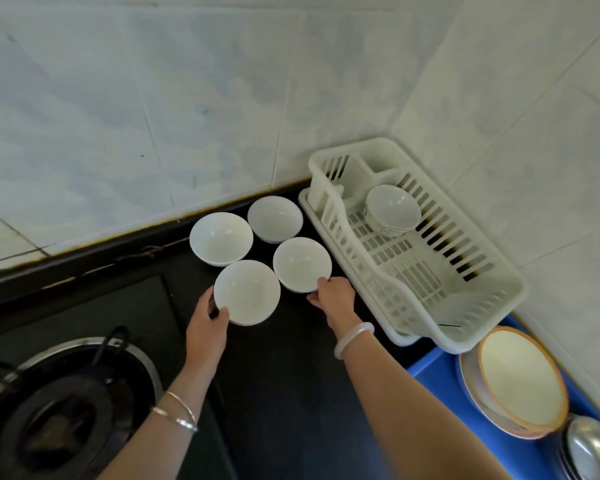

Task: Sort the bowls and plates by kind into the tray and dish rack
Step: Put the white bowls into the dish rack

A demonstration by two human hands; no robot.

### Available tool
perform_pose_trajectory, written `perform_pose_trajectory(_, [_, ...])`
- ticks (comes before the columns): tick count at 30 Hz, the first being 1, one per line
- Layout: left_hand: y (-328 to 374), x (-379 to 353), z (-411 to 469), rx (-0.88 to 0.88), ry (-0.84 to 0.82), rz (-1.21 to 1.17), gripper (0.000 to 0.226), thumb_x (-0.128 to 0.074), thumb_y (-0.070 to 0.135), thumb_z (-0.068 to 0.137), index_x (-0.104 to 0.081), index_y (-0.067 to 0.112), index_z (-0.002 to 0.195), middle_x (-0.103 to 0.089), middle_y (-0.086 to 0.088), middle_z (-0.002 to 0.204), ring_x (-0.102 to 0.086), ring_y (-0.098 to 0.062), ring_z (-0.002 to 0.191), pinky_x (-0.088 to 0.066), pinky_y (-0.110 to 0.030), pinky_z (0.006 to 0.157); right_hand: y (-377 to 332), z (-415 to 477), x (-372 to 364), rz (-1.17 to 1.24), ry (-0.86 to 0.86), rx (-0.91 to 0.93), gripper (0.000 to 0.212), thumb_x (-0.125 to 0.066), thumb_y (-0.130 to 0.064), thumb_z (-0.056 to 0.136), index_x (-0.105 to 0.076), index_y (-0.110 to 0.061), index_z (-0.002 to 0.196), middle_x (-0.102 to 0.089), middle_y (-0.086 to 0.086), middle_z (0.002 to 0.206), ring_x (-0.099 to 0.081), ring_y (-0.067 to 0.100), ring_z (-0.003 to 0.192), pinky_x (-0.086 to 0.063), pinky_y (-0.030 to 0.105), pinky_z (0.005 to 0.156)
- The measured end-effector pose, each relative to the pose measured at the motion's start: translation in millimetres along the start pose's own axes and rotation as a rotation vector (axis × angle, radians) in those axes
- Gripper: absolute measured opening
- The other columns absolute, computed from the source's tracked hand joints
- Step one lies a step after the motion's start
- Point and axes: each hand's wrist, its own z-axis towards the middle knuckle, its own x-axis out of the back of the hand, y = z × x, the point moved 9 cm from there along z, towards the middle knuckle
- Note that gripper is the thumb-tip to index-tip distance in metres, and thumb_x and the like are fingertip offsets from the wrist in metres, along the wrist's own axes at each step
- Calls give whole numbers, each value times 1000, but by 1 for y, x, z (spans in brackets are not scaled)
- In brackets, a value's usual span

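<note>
**Sorting tally: four bowls out on the counter, one in the rack, plates in the tray**

- Dish rack [458, 306], white plastic, in the corner against the tiled wall. Contents: one patterned bowl [392, 209], leaning at the far end. Otherwise bare slats.
- Blue tray [440, 403], just beside the rack's near end, partly out of frame. Contents: orange-rimmed plate [522, 377] atop at least one more plate; metal pieces at the lower edge, kind not clear.
- Black counter [291, 375], between stove burner [66, 407] and rack. Four plain white bowls, upright, clustered close together:
  - far-left bowl [221, 238], untouched.
  - far-right bowl [275, 218], untouched, nearest the wall.
  - near-left bowl [246, 292], rim pinched by left hand [207, 323], thumb over the near edge, fingers behind the side. Lifted or resting: cannot tell.
  - near-right bowl [302, 264], rim held by right hand [333, 296], thumb on the near lip, fingers curled beneath. Lifted or resting: cannot tell.

Status, by judgement: plates apparently sorted into the tray; bowls barely begun, one of five racked. Remaining: four white bowls to the rack, two of them already in hand.
</note>
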Motion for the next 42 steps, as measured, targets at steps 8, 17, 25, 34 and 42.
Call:
perform_pose_trajectory(8, [-11, -4, 7, 60, -61, -184, 49, -49, 12, 93, -39, 26, 139, -49, -4, 139, -46, -23, 128, -40, -47, 105, -24, -28, 25, 34, 16, 111, 18, -52, -5, 86, -61, -9, 71, -65, 3, 74, -66, 14, 71, -59, 23, 56])
perform_pose_trajectory(17, [-7, -4, 1, 94, -75, -343, 42, -34, 41, 97, -45, 27, 135, -50, -2, 137, -47, -23, 126, -40, -38, 101, -43, -62, -24, -233, -98, 186, 12, -62, -13, 85, -66, -11, 73, -70, 6, 74, -71, 14, 70, -60, 31, 74])
perform_pose_trajectory(25, [-6, 0, 6, 19, -63, -186, 42, -45, 30, 95, -44, 22, 136, -51, -1, 137, -47, -21, 127, -39, -43, 107, -34, -63, -43, -397, -106, 199, 12, -61, -15, 86, -64, -13, 75, -72, 10, 82, -72, 21, 80, -57, 27, 71])
perform_pose_trajectory(34, [-9, 2, 11, 9, -50, -144, 42, -52, 18, 92, -48, 24, 134, -53, -1, 136, -47, -22, 127, -40, -48, 105, -20, -44, -47, -448, -142, 140, 10, -63, -20, 85, -57, -21, 76, -66, 1, 74, -68, 14, 71, -55, 25, 65])
perform_pose_trajectory(42, [-9, -2, 6, 164, -122, -365, 42, -50, 14, 92, -46, 25, 133, -54, -3, 133, -52, -23, 120, -48, -38, 91, -20, -43, -71, -257, -430, 73, 54, -59, -9, 87, -45, -23, 137, -55, 6, 128, -57, 25, 113, -56, 37, 83])
